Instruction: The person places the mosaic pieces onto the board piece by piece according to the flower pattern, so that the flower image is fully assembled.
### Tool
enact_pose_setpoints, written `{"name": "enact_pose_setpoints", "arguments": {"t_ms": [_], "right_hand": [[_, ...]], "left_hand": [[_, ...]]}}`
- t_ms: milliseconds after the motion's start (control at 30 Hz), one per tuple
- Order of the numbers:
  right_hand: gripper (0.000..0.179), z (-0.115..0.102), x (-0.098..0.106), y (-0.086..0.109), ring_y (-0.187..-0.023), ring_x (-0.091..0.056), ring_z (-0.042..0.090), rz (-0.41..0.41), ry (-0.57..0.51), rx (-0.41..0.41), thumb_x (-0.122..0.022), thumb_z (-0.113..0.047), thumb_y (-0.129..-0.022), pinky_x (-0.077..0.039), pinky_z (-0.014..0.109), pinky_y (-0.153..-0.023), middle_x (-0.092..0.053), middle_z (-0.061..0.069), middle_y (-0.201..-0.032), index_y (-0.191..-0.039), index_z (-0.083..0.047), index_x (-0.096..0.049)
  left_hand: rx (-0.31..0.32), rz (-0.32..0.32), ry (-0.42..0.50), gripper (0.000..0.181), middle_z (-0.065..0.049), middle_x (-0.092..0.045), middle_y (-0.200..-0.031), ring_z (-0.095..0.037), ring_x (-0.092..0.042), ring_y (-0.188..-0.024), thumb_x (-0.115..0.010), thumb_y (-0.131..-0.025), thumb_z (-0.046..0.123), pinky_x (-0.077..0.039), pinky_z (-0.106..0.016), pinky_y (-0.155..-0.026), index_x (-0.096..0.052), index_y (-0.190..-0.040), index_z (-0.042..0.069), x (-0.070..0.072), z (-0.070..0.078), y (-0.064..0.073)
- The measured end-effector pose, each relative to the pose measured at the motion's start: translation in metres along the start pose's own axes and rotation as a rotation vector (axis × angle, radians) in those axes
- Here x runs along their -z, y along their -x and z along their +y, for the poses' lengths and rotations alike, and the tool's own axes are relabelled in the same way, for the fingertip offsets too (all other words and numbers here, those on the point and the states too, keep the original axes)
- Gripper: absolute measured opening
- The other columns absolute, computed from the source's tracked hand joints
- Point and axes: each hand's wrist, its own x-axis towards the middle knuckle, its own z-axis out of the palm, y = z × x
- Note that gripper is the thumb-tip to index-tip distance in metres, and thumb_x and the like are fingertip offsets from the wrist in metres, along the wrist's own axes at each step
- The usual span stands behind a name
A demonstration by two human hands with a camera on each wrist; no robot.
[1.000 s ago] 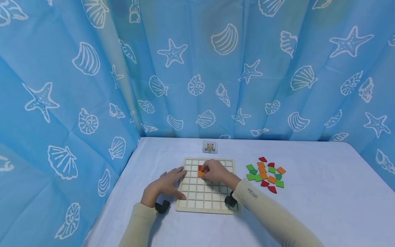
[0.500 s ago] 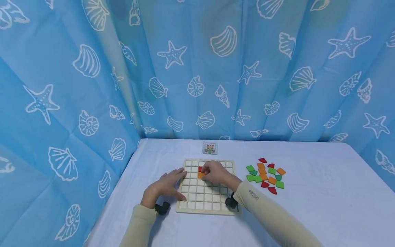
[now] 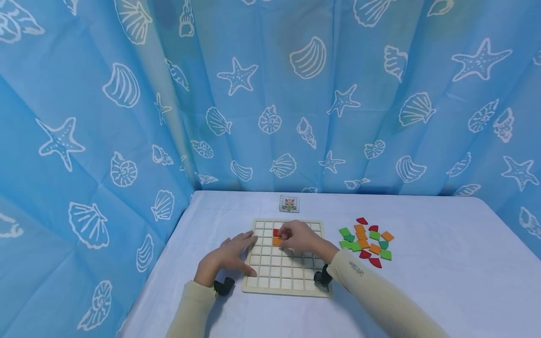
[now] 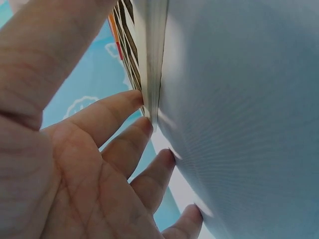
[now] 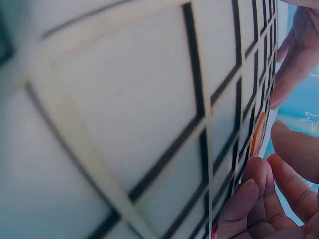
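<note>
Grid board (image 3: 275,272) on desk (image 3: 448,272); card (image 3: 289,204) beyond far edge, loose tiles (image 3: 363,244) to R. L hand (image 3: 228,256) at board's L edge, R hand (image 3: 302,236) over far half. Curtain (image 3: 253,145) behind.

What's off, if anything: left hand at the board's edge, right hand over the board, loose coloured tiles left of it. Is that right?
Not quite: the loose coloured tiles lie right of the board, as the head view shows. The left hand is at its edge and the right hand over it, as you say.
</note>
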Motion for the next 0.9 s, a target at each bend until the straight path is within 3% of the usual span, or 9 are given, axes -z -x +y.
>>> {"name": "enact_pose_setpoints", "arguments": {"t_ms": [167, 333, 667, 900], "right_hand": [[0.021, 0.005, 0.011, 0.003, -0.080, -0.062, 0.011, 0.006, 0.007, 0.057, -0.074, -0.011, -0.087, -0.055, 0.031, -0.076, -0.067, -0.001, -0.089, -0.107, -0.005, -0.071], [0.018, 0.016, 0.019, 0.006, -0.079, -0.060, 0.010, 0.010, 0.019, 0.065, -0.073, -0.015, -0.088, -0.053, 0.030, -0.072, -0.067, -0.001, -0.088, -0.104, -0.005, -0.071], [0.016, 0.036, 0.040, 0.016, -0.081, -0.060, 0.013, 0.049, 0.067, -0.039, -0.075, -0.016, -0.087, -0.054, 0.031, -0.073, -0.066, -0.001, -0.086, -0.101, -0.008, -0.072], [0.025, 0.054, 0.067, 0.025, -0.087, -0.060, 0.019, 0.102, 0.052, -0.124, -0.075, -0.020, -0.088, -0.054, 0.031, -0.075, -0.067, 0.003, -0.092, -0.109, -0.006, -0.072]], "left_hand": [[0.005, 0.006, -0.002, 0.103, -0.004, -0.025, -0.165, -0.028, -0.019, -0.153, -0.088, -0.069, 0.045, -0.013, -0.060, -0.123, -0.035, -0.154, 0.019, -0.001, 0.001, -0.001], [-0.002, 0.005, 0.012, 0.103, -0.004, -0.025, -0.164, -0.029, -0.019, -0.153, -0.088, -0.069, 0.043, -0.013, -0.060, -0.123, -0.036, -0.154, 0.018, -0.001, 0.003, -0.001], [0.003, 0.010, 0.004, 0.103, -0.005, -0.025, -0.164, -0.029, -0.020, -0.153, -0.089, -0.069, 0.043, -0.013, -0.060, -0.123, -0.036, -0.154, 0.018, -0.002, 0.003, -0.001], [0.010, 0.011, 0.004, 0.103, -0.005, -0.025, -0.164, -0.028, -0.019, -0.153, -0.088, -0.069, 0.043, -0.012, -0.059, -0.123, -0.036, -0.154, 0.018, -0.001, 0.002, 0.000]]}}
